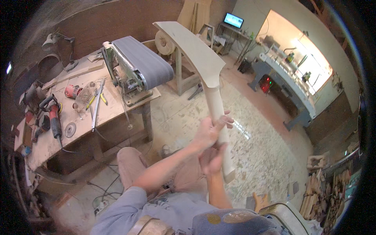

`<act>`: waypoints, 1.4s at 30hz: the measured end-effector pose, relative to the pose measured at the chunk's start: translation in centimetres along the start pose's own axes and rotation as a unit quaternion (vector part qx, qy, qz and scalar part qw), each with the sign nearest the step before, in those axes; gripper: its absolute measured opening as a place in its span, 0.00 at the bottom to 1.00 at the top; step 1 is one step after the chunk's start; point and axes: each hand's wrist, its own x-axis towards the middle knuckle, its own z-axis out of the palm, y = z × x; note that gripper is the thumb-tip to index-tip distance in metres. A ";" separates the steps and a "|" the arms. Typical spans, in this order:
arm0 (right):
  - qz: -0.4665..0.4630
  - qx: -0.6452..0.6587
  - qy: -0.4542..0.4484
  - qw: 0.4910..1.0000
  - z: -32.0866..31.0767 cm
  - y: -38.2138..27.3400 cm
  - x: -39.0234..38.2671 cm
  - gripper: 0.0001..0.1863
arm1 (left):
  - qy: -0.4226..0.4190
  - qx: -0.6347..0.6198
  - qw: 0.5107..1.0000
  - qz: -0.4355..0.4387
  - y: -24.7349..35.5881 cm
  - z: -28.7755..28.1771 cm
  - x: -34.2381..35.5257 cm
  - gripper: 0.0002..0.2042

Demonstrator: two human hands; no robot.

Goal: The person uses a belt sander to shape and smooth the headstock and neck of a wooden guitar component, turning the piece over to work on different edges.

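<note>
A long pale carved wooden piece (192, 49), flat and broad at its far end, narrows into a rounded shaft. It slants up and away in front of me, off any support but my hands. My left hand (209, 131) wraps the middle of the shaft, slightly blurred. Lower down, my right hand (212, 158) grips it closer to its near end; some of its fingers are hidden behind the wood. To the left of the piece, a belt sander (141, 62) with a grey belt stands at the edge of a workbench (84, 131). The two do not appear to touch.
Angle grinders (54, 119), pliers (98, 100) and a red round tool (72, 91) lie on the bench. Cables (105, 188) trail on the floor at left. A large grey machine (288, 84) stands far right, with stacked wood offcuts (319, 190) nearer.
</note>
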 end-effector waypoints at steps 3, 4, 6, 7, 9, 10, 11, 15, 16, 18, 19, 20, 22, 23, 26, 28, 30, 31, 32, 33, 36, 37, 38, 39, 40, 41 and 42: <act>0.136 -0.399 -0.210 0.882 3.9 -2.8 -0.9 0.33 | -0.022 -0.044 0.999 0.005 3.3 -2.7 1.6 0.22; 0.149 -0.579 -0.232 0.767 8.1 -3.7 -1.4 0.33 | -0.020 -0.041 0.999 -0.002 4.2 -3.8 1.9 0.21; 0.152 -0.569 -0.176 0.789 10.5 -8.6 -1.3 0.32 | -0.036 -0.056 0.998 0.015 5.2 -4.7 2.2 0.20; 0.014 -0.569 -0.113 0.815 11.2 -10.6 -0.2 0.31 | -0.051 -0.039 0.998 0.003 6.1 -5.4 2.1 0.21; -0.235 -0.552 -0.029 0.800 15.0 -13.0 4.3 0.30 | -0.080 0.000 0.997 -0.025 6.7 -6.8 1.1 0.21; -0.281 -0.570 -0.015 0.772 17.0 -14.3 6.8 0.30 | -0.101 0.011 0.994 -0.036 6.6 -7.3 0.9 0.22; -0.292 -0.566 -0.035 0.770 18.7 -15.2 9.4 0.29 | -0.122 0.026 0.991 -0.046 6.7 -7.7 0.8 0.23; -0.147 -0.534 -0.176 0.814 25.8 -12.6 17.5 0.28 | -0.151 0.022 0.985 -0.084 6.5 -9.9 -0.1 0.23; -0.123 -0.546 -0.189 0.807 26.4 -11.2 18.7 0.28 | -0.155 0.014 0.983 -0.096 6.1 -11.0 -0.2 0.23; -0.080 -0.575 -0.213 0.786 27.4 -9.0 20.2 0.28 | -0.160 0.002 0.981 -0.107 5.7 -12.3 -0.2 0.24; -0.074 -0.577 -0.206 0.787 27.4 -8.2 20.5 0.28 | -0.154 -0.002 0.982 -0.109 5.7 -12.9 -0.3 0.24; -0.069 -0.577 -0.199 0.789 27.0 -7.5 20.7 0.28 | -0.148 -0.003 0.983 -0.112 5.6 -13.5 -0.4 0.25; -0.081 -0.580 -0.185 0.789 26.7 -5.9 21.3 0.28 | -0.165 -0.026 0.979 -0.115 5.7 -14.8 -0.5 0.26; -0.101 -0.581 -0.175 0.788 26.5 -5.1 21.6 0.27 | -0.175 -0.035 0.977 -0.117 5.6 -15.5 -0.5 0.26; -0.114 -0.581 -0.150 0.792 26.2 -3.6 22.4 0.23 | -0.104 0.073 0.991 -0.041 4.5 -17.1 -1.1 0.26; -0.128 -0.590 -0.132 0.786 26.1 -2.5 22.9 0.23 | 0.008 0.293 0.955 0.054 3.1 -18.2 -2.4 0.25; -0.167 -0.607 -0.112 0.769 26.3 -0.8 23.2 0.24 | 0.071 0.400 0.910 0.083 2.3 -19.2 -2.6 0.24; -0.185 -0.625 -0.106 0.751 26.3 0.1 23.5 0.24 | 0.080 0.402 0.910 0.068 2.0 -19.7 -2.4 0.24; -0.206 -0.641 -0.099 0.733 26.4 0.9 23.6 0.23 | 0.085 0.405 0.909 0.053 1.8 -20.0 -2.1 0.24; -0.226 -0.657 -0.092 0.713 26.3 1.3 23.8 0.23 | 0.091 0.418 0.903 0.040 1.7 -20.3 -1.9 0.23; -0.251 -0.680 -0.107 0.680 25.3 1.0 25.2 0.21 | 0.106 0.433 0.895 0.016 2.1 -21.4 -1.5 0.21; -0.254 -0.694 -0.098 0.666 25.2 1.0 25.3 0.22 | 0.108 0.418 0.902 0.017 2.5 -21.7 -1.6 0.20; -0.255 -0.705 -0.090 0.655 24.9 1.2 25.4 0.22 | 0.112 0.406 0.907 0.016 2.6 -22.0 -1.7 0.20; -0.256 -0.717 -0.082 0.644 24.6 1.4 25.4 0.22 | 0.108 0.403 0.909 0.012 2.4 -22.2 -1.7 0.19; -0.258 -0.715 -0.080 0.645 24.4 1.6 25.4 0.22 | 0.105 0.399 0.911 0.007 2.1 -22.4 -1.7 0.19; -0.261 -0.715 -0.076 0.644 24.2 1.7 25.3 0.22 | 0.097 0.394 0.914 0.004 1.9 -22.4 -1.7 0.18; -0.265 -0.715 -0.072 0.643 24.1 1.9 25.2 0.22 | 0.092 0.397 0.913 -0.003 1.6 -22.4 -1.7 0.18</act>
